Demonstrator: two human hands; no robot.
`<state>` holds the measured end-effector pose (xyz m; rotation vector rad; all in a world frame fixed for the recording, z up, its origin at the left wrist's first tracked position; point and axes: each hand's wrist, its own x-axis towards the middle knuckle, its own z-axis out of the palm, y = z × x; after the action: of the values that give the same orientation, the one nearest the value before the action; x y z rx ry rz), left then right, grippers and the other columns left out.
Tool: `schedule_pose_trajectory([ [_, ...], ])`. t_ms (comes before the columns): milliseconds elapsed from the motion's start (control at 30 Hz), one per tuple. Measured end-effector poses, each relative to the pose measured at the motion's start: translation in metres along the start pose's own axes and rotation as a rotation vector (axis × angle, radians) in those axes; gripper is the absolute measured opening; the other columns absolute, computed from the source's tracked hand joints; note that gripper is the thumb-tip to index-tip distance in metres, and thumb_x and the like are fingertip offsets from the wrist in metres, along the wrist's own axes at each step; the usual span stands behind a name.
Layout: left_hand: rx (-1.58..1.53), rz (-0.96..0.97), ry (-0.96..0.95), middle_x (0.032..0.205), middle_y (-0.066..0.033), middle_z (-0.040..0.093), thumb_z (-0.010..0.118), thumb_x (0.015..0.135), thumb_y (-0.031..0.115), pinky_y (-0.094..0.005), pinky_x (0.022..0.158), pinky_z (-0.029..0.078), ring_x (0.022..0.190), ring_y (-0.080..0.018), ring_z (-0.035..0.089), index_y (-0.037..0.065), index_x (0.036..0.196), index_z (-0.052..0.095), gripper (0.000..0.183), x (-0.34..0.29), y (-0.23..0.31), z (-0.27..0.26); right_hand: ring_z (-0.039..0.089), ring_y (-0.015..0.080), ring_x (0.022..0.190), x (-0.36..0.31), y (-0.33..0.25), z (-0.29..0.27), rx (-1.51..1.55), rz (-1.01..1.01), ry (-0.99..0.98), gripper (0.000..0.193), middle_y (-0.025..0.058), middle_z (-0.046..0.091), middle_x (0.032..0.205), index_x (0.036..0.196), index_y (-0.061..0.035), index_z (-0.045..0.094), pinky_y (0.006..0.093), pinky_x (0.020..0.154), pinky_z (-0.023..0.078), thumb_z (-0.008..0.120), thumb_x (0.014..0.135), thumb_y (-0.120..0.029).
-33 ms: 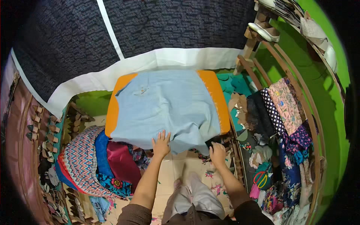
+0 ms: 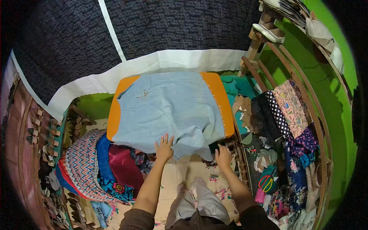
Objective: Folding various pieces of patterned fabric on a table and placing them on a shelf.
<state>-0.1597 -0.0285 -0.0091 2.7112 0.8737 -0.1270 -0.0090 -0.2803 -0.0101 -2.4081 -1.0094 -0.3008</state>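
A light blue denim-like cloth (image 2: 165, 103) lies spread over an orange tabletop (image 2: 227, 103), wrinkled toward the near side, where its edge hangs over. Upper left on the cloth is a small patch of loose bits or a frayed mark (image 2: 144, 93). My left hand (image 2: 165, 148) rests on the near edge of the cloth, palm down with fingers spread. Just right of the hanging near right corner is my right hand (image 2: 223, 157), its fingers bent inward. A dark patch shows by its fingertips; whether the hand grips anything is hidden.
Folded fabrics (image 2: 82, 165) are piled left of the table. On the right, a wooden rack (image 2: 303, 88) holds draped cloths, and yellow-and-red-handled scissors (image 2: 266, 184) lie among scraps. Shoe forms (image 2: 53, 132) line the left shelf. A dark curtain (image 2: 184, 30) hangs behind. Scraps litter the tiled floor (image 2: 168, 180).
My right hand has shifted very slightly away from the cloth's hanging corner, which sits a little lower. My left hand stays on the cloth.
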Motion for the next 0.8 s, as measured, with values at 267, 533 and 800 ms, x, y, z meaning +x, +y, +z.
schedule_pose_trajectory([
  [267,-0.065,-0.018,0.156,0.144,-0.0143,0.018,0.058,0.071,0.020,-0.0576,0.102,0.016,0.131,-0.0285,0.023,0.017,0.137,0.027,0.073,-0.019,0.064,-0.002,0.051,0.0309,0.098,0.038,0.030,0.000,-0.198,0.000,-0.095,0.035,0.0138,0.056,0.105,0.104,0.0025,0.056,0.0406,0.082,0.043,0.058,0.080,-0.023],
  [533,-0.162,0.136,0.406,0.142,-0.0166,0.022,0.057,0.071,0.017,-0.0563,0.102,0.017,0.130,-0.0351,0.021,0.013,0.129,0.040,0.061,-0.052,0.146,0.014,0.023,0.0408,0.123,0.040,0.030,0.036,0.461,0.585,-0.031,0.081,0.0305,0.023,0.129,0.133,0.0078,0.012,0.0420,0.102,0.024,0.064,0.076,-0.014],
  [800,-0.207,0.136,0.466,0.136,-0.0178,0.030,0.055,0.073,0.012,-0.0569,0.101,0.018,0.128,-0.0355,0.025,0.011,0.125,0.044,0.053,-0.066,0.175,0.011,0.030,0.0323,0.124,0.053,-0.002,0.010,0.777,0.930,-0.154,0.075,0.0216,0.026,0.137,0.133,0.0044,0.016,0.0357,0.101,0.025,0.063,0.077,-0.013],
])
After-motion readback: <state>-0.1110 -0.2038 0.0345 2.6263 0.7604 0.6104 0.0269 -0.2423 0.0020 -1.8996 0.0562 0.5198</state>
